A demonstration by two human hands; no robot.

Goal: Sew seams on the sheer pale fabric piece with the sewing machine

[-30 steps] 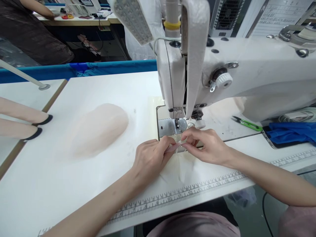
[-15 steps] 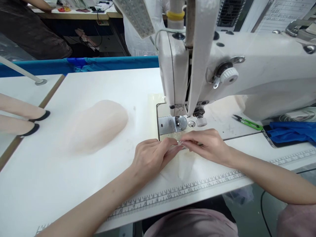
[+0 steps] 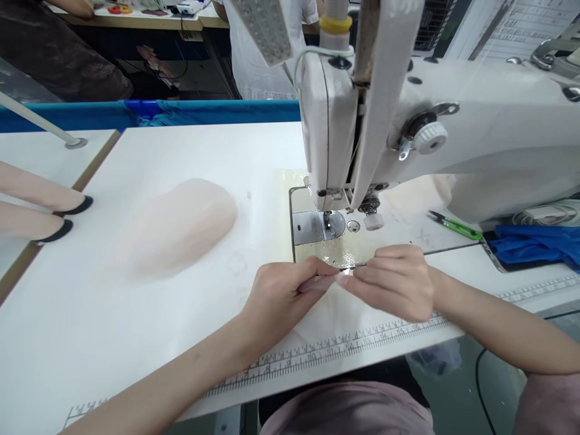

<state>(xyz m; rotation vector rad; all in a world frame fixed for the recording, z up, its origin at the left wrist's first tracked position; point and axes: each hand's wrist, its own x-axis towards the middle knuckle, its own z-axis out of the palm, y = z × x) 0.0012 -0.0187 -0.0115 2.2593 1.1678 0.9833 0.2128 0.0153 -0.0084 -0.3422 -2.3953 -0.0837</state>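
Just in front of the sewing machine [image 3: 324, 121], both hands meet over the tabletop. My left hand [image 3: 281, 299] is closed, its thumb and forefinger pinching a small whitish, see-through strip [image 3: 318, 283]. Opposite it, my right hand [image 3: 399, 283] has its fingers curled in, and its thumb and fingertips grip the strip's other end. Most of the strip is covered by the fingers, and its exact kind is unclear. Behind the fingertips lie the metal needle plate [image 3: 308, 228] and the presser foot [image 3: 327, 219], apart from the hands.
A thin beige fabric piece [image 3: 194, 223] lies left on the white table. Two beige tube-like pieces with black ends [image 3: 49, 211] extend in from the left. Green thread snips [image 3: 457, 225] and blue cloth [image 3: 539, 244] lie right. A printed ruler [image 3: 339, 349] follows the front edge. People are beyond.
Both hands have come slightly nearer the table's front edge. The right hand has shifted right and rolled over, its fingers now more curled. The view has shifted a little.
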